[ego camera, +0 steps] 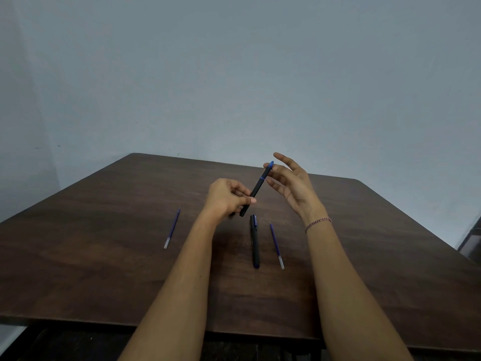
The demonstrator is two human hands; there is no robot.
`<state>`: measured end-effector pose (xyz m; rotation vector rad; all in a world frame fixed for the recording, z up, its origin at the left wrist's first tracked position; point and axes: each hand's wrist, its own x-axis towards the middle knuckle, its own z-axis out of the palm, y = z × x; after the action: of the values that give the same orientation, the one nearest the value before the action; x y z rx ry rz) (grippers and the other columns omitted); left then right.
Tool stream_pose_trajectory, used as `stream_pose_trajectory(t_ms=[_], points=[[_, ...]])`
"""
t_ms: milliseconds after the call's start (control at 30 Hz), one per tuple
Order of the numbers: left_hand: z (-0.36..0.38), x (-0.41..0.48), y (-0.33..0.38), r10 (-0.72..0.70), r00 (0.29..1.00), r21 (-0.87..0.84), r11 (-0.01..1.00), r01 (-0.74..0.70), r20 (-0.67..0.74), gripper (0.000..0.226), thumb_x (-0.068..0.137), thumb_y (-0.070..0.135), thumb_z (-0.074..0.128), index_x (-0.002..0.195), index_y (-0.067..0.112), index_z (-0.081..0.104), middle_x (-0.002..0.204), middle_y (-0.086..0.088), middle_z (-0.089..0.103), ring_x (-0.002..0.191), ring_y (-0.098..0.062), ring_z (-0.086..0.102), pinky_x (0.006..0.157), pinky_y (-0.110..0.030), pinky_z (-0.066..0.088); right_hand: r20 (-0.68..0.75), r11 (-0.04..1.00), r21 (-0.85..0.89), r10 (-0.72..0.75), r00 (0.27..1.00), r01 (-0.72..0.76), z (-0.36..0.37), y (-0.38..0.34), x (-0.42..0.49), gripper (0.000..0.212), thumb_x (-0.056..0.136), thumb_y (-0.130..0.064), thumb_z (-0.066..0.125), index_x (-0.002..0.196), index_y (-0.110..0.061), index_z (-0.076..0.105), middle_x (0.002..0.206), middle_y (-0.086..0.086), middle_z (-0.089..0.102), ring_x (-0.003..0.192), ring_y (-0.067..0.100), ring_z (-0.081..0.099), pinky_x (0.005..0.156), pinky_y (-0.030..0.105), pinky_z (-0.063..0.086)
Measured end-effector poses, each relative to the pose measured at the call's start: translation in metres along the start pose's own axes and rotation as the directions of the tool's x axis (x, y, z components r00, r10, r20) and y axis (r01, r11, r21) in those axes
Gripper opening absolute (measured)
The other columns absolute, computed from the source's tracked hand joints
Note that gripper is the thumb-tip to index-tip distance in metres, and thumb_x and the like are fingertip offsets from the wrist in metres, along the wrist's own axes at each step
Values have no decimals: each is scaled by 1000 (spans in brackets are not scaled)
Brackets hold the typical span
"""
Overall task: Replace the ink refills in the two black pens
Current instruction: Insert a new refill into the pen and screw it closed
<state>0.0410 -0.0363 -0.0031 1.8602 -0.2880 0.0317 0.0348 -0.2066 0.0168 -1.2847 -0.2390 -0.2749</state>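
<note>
A black pen with a blue tip (257, 187) is held tilted above the table, its lower part pinched in my left hand (226, 196). My right hand (289, 181) is spread beside the pen's upper end, fingers apart, one fingertip touching near the blue tip. A second black pen (255, 242) lies on the table just below. One blue ink refill (276, 245) lies right of that pen, and another blue refill (172, 228) lies further left.
The dark wooden table (104, 269) fills the lower view, with a grey wall behind it. A dark object (471, 243) stands past the table's right edge. A bracelet is on my right wrist.
</note>
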Motion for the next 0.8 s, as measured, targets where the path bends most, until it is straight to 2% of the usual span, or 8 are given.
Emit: stream_pose_trajectory(t_ms=[167,433,667,800], points=[[0,0,0,5,1000,5,1000,-5,-2,16,69,12,80,76,15,66,71,-1,65,73,-17,64,67,-29,57,-2,999,-35,-7,1000,7,1,1,-1,30,86,-6,66,113,-18,62,88,-1,70,86,13,69,72,25,56],[-1,-1,-1,5,1000,8,1000,-5,1,16,70,12,79,78,14,66,71,1,65,76,-17,66,70,-31,58,31,999,32,-9,999,8,-1,0,0,30,90,-5,59,118,-17,59,100,12,74,95,23,71,74,24,56],[0,0,0,4,1000,2,1000,-4,8,15,70,11,79,77,15,66,70,1,65,76,-18,65,70,-32,57,29,1000,-22,-17,999,18,-1,1,-1,31,85,-6,66,113,-18,63,92,5,75,91,17,71,71,23,56],[-1,0,-1,2,1000,11,1000,-3,7,16,70,12,79,76,16,65,73,-1,67,80,-22,67,71,-33,58,46,1000,21,-7,999,6,-1,2,0,25,90,-6,60,114,-14,64,95,6,75,93,19,71,74,25,56]])
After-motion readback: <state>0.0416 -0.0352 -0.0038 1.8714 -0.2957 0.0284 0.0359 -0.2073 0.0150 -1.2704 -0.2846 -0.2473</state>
